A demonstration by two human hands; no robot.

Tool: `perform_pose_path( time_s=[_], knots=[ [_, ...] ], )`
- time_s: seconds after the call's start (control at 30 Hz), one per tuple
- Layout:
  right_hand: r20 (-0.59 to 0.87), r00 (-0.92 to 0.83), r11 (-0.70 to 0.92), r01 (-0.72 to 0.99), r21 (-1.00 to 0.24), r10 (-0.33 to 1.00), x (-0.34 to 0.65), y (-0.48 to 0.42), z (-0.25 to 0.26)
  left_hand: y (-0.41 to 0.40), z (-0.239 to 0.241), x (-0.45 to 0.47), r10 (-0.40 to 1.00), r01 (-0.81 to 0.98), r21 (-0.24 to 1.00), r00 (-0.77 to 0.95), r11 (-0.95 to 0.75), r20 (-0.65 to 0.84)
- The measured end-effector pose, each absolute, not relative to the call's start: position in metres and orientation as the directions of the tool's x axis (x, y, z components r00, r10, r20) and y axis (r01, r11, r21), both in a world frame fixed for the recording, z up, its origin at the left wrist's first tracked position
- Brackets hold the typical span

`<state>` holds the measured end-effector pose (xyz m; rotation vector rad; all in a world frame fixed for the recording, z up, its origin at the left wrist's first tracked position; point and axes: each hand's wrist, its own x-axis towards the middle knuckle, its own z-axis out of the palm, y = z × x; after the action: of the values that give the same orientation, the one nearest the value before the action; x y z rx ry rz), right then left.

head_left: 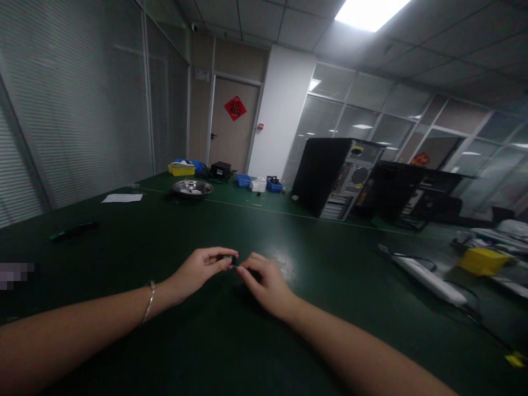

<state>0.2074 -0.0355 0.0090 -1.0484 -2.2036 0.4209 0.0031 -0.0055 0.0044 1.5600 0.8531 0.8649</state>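
Observation:
Over the middle of the green table [181, 330], my left hand [202, 269] pinches a small dark green piece [228, 257] between thumb and fingers. Its exact kind is too small to tell. My right hand [266, 280] is right beside it, thumb and forefinger pressed together close to the piece's right end. A thin, pale tip seems to show at those fingers, but I cannot make out what it is. The fingers of the two hands almost meet. A silvery bracelet circles my left wrist.
Ahead stand a metal bowl [193, 188], a yellow tray [181, 169] and blue bins [244, 180]. A sheet of paper [122, 198] and a dark green-ended tool [74, 231] lie left. To the right are a computer tower [325, 176], a white power strip [429, 278] and a yellow box [483, 261].

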Motion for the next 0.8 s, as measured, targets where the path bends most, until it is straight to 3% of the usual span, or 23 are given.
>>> perform_pose_path(
  time_s=[0.2,0.43,0.67,0.8],
  knots=[
    [0.45,-0.432,0.624,0.549,-0.556,0.781,0.205,-0.034,0.007,-0.01,0.003,0.002,0.852,-0.011,0.999,0.521,-0.047,0.046],
    [0.429,-0.477,0.641,0.556,-0.529,0.767,0.206,-0.038,0.008,-0.006,-0.005,0.0,0.772,-0.062,0.992,0.623,-0.106,0.122],
    [0.386,-0.483,0.618,0.595,-0.514,0.786,0.209,-0.038,0.009,-0.011,-0.003,0.004,0.788,0.181,0.905,0.575,-0.386,0.222],
    [0.402,-0.415,0.577,0.627,-0.523,0.816,0.211,-0.036,0.006,-0.004,-0.002,0.001,0.833,0.136,0.928,0.499,-0.347,0.238]
  ],
)
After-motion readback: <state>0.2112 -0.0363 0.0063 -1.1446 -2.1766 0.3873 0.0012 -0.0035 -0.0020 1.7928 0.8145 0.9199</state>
